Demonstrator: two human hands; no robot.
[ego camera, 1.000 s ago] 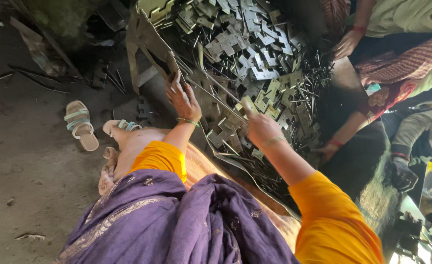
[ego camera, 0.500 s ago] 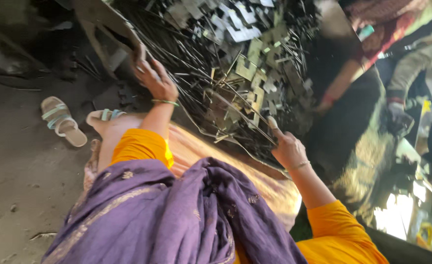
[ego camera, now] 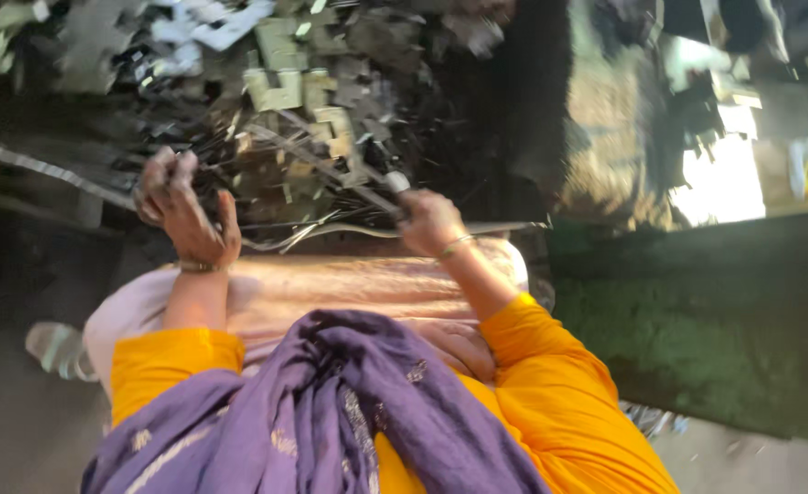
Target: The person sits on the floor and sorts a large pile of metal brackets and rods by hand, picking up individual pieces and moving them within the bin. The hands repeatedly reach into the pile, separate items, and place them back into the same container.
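Thin dark metal strips (ego camera: pixel 239 174), tangled heap; one long bent strip (ego camera: pixel 331 174) slanting across, blurred.

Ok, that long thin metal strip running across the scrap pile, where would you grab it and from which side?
Grip the long metal strip near its lower end, where the right hand already closes on it. Come from the lap side: that end sticks out of the scrap pile, while the far end lies tangled among other pieces.

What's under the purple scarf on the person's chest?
Under the purple scarf shows an orange top, its sleeves out at both sides, and pale pink cloth over the lap beyond it. The scarf covers the middle of the top, so that part stays hidden.
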